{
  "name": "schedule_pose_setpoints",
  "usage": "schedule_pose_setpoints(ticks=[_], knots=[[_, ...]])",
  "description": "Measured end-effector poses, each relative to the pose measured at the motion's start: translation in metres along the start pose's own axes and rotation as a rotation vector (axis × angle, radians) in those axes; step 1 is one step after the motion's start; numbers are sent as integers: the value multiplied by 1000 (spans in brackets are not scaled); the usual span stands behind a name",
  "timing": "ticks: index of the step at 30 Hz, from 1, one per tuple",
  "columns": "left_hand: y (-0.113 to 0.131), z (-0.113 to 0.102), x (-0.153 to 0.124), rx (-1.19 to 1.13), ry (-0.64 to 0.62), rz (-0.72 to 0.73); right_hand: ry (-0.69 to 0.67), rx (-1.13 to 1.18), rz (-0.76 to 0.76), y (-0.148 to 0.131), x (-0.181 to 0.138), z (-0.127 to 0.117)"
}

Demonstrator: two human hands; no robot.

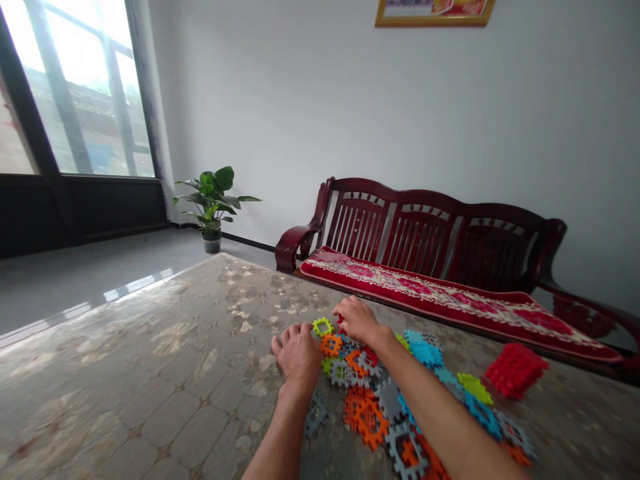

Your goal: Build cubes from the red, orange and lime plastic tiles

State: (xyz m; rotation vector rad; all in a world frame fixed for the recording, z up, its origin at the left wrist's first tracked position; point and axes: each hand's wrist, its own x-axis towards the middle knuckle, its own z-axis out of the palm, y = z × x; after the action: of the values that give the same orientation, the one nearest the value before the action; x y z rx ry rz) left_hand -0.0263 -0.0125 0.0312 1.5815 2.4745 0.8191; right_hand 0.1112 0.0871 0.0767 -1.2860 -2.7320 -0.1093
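Interlocking plastic puzzle tiles with toothed edges lie in a loose heap in front of me. My left hand (pixel 299 353) rests at the heap's left side, palm down with its fingers apart, beside a yellow-green tile (pixel 323 327) and an orange tile (pixel 331 345). At the far end of the heap, my right hand (pixel 356 318) has its fingers bent down around a small red tile (pixel 341 323), mostly hidden by them. Grey tiles (pixel 343 373), orange tiles (pixel 367 417) and blue tiles (pixel 425 350) lie below and beside my right forearm.
A stacked block of red tiles (pixel 517 370) stands at the right on the patterned tablecloth (pixel 150 400). Behind the table is a dark wooden bench (pixel 425 230) with a red floral cushion (pixel 450 300). A potted plant (pixel 213 207) stands on the floor near the window (pixel 90 93).
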Motion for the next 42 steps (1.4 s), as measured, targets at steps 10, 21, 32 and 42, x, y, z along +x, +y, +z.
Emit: schedule_pose_setpoints(ticks=[10, 21, 32, 42], knots=[[2, -7, 0, 8, -56, -4, 457, 222, 138, 42, -89, -22], [0, -3, 1, 55, -56, 29, 403, 421, 203, 39, -166, 10], [-2, -3, 1, 102, -57, 50, 178, 397, 496, 40, -162, 1], [-5, 1, 5, 116, -65, 66, 475, 335, 569, 64, -187, -17]])
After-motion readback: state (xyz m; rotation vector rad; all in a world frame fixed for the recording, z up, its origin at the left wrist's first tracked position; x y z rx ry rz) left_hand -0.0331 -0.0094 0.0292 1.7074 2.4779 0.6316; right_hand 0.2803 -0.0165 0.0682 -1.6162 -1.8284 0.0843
